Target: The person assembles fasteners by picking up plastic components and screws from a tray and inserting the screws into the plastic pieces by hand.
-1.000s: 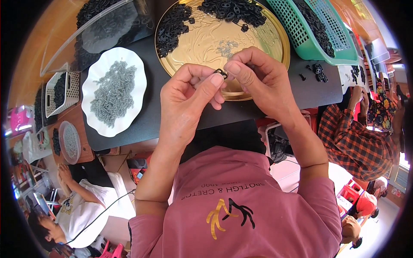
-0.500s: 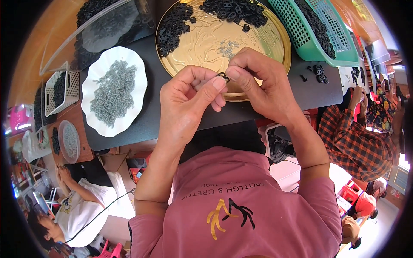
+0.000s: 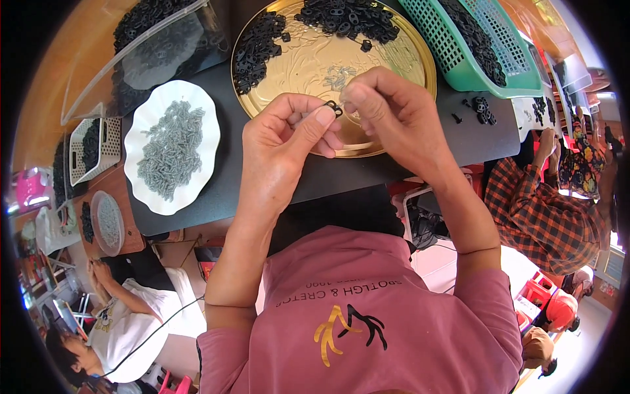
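My left hand (image 3: pixel 282 138) is closed, pinching a small black part with round holes (image 3: pixel 335 108) between thumb and forefinger. Just to its right, my right hand (image 3: pixel 394 118) has thumb and forefinger pressed together. Whatever sits in that pinch is too small to make out. Both hands are over the near edge of a round gold tray (image 3: pixel 302 65). Heaps of similar black parts (image 3: pixel 348 18) lie at the tray's far side, and a few small grey pieces (image 3: pixel 339 77) rest near its middle.
A white scalloped plate (image 3: pixel 210 138) piled with small grey spring-like pieces (image 3: pixel 172 150) stands left. A green basket (image 3: pixel 469 79) of black parts is at the right, near loose black pieces (image 3: pixel 482 110). A clear bin (image 3: pixel 98 82) stands far left. Other people sit on both sides.
My right hand has drawn slightly away from the black part, leaving a small gap. My left hand keeps its pinch. The table's things have shifted a little in view.
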### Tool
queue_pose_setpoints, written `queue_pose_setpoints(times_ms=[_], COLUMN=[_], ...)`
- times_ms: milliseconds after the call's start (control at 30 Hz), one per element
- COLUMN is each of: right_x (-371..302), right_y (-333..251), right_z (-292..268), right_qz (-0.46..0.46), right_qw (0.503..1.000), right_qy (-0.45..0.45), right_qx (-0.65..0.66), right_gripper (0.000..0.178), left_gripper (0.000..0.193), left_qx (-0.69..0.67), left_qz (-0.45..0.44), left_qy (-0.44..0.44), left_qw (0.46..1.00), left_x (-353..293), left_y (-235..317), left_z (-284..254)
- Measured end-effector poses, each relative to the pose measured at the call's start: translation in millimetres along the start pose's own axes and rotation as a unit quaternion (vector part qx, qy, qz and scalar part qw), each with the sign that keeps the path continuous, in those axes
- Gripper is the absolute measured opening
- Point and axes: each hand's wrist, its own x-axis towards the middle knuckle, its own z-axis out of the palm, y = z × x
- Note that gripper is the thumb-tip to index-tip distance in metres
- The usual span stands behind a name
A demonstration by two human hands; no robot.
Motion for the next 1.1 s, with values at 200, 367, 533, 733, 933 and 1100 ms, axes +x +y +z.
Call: queue_pose_setpoints(times_ms=[200,367,533,733,933,1100], right_x=[-1,-6,-10,-14,-16,-17], right_y=[2,4,8,10,9,11], right_z=[-9,-3,1,4,8,9], right_qz=[-0.048,-0.102,-0.142,-0.163,-0.102,-0.012], right_qw=[0.999,0.994,0.988,0.983,0.995,0.998], right_qy=[0.017,0.003,0.017,0.027,0.017,0.008], right_qx=[0.009,-0.033,-0.06,-0.082,-0.014,0.067], right_gripper=[0.017,0.011,0.008,0.009,0.011,0.011], left_gripper=[0.014,0.013,0.012,0.01,0.009,0.009], left_qx=[-0.008,0.004,0.036,0.051,0.058,0.051], left_qz=[-0.008,-0.004,-0.003,0.011,0.029,0.015], left_qy=[-0.005,-0.017,-0.023,-0.026,-0.012,0.001], left_qw=[1.0,1.0,0.999,0.998,0.998,0.999], left_x=[-1,-4,-9,-11,-10,-5], left_y=[-3,-1,-1,0,-4,-4], left_z=[-2,1,3,8,11,14])
